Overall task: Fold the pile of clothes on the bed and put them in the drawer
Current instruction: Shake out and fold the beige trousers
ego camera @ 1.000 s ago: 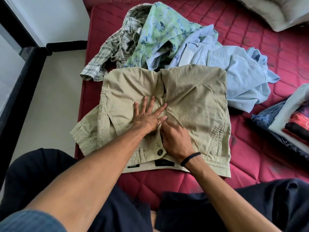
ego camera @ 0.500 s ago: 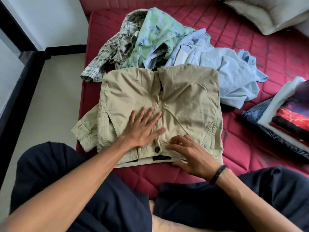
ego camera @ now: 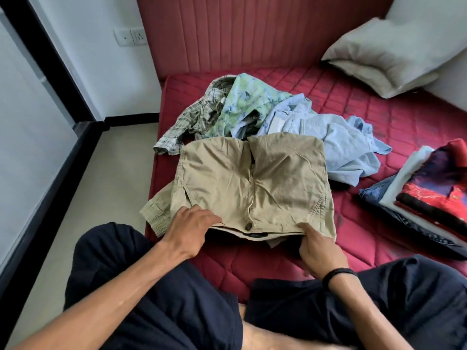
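Folded khaki trousers (ego camera: 252, 178) lie on the red mattress (ego camera: 353, 102) in front of me, waistband and button toward me. My left hand (ego camera: 192, 228) grips the waistband's left end, fingers curled over the cloth. My right hand (ego camera: 318, 248) holds the waistband's right end, fingers tucked under it. Behind the trousers sits the unfolded pile: a plaid shirt (ego camera: 197, 117), a green floral shirt (ego camera: 245, 102) and a light blue shirt (ego camera: 341, 142). No drawer is in view.
A stack of folded clothes (ego camera: 429, 195), red and dark on top with denim beneath, lies at the right. A pillow (ego camera: 389, 54) rests at the back right by the padded headboard (ego camera: 252, 31). The mattress's left edge drops to the floor (ego camera: 101, 188).
Both hands left the flat of the trousers and moved back to the waistband, where they now grip its two ends. My head has tilted up, showing the headboard and pillow.
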`<state>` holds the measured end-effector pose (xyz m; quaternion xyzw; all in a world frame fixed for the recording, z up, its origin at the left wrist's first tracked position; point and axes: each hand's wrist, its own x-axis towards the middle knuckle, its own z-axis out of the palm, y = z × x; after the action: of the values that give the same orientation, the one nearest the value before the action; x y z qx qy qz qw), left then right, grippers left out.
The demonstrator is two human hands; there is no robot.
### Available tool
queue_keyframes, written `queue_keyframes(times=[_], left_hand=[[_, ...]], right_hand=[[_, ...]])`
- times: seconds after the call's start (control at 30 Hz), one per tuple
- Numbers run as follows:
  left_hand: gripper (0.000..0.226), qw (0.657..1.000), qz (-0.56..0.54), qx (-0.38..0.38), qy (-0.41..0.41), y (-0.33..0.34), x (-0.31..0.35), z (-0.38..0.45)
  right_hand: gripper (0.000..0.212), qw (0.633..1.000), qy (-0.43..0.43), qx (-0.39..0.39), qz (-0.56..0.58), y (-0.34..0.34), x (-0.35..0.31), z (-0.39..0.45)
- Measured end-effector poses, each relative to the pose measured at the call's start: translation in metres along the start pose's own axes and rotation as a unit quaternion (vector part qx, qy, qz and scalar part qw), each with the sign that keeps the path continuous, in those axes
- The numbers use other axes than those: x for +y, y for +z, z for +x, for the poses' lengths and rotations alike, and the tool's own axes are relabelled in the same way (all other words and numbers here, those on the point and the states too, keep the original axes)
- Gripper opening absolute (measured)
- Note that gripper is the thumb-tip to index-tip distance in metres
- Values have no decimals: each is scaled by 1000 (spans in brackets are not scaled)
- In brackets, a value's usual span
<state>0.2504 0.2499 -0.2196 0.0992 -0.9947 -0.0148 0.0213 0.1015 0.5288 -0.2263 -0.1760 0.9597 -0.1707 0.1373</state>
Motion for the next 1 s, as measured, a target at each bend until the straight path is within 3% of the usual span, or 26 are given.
queue_keyframes(times=[0.07, 0.13, 0.23, 0.3, 0.33, 0.4, 0.53, 0.63, 0.7, 0.77, 0.87, 1.0], left_hand=[[72, 999, -6, 33, -1, -5, -2, -1], [70, 998, -11, 59, 0, -9, -3, -1], [66, 995, -10, 94, 23, -15, -8, 0], [63, 991, 8, 121, 57, -21, -9, 0], [60, 988, 15, 139, 72, -25, -9, 3], [47, 976, 20, 193, 101, -35, -8, 10], [25, 956, -10, 281, 77, -65, -14, 26], [14, 957, -26, 287, -16, -79, -19, 34], [21, 957, -64, 272, -75, -80, -22, 37], [29, 954, -103, 258, -109, -79, -27, 40], [27, 945, -121, 298, -67, -82, -28, 47], [29, 938, -106, 329, 8, -116, -27, 70]], right_hand=[[31, 993, -3, 56, 107, -2, -10, 0], [32, 973, -32, 152, 168, -7, -23, -1], [43, 956, -46, 234, 173, -20, -55, 7], [33, 954, -86, 251, 142, -28, -80, 17], [24, 952, -126, 248, 130, -32, -94, 22], [36, 946, -226, 208, 100, -38, -122, 26], [31, 890, -430, 137, 64, -46, -169, 24], [36, 899, -410, 114, 101, -51, -182, 24], [31, 901, -391, 139, 127, -55, -179, 26], [45, 901, -403, 120, 110, -57, -178, 26], [51, 912, -399, 79, 58, -59, -184, 33], [15, 919, -380, 109, 5, -86, -199, 51]])
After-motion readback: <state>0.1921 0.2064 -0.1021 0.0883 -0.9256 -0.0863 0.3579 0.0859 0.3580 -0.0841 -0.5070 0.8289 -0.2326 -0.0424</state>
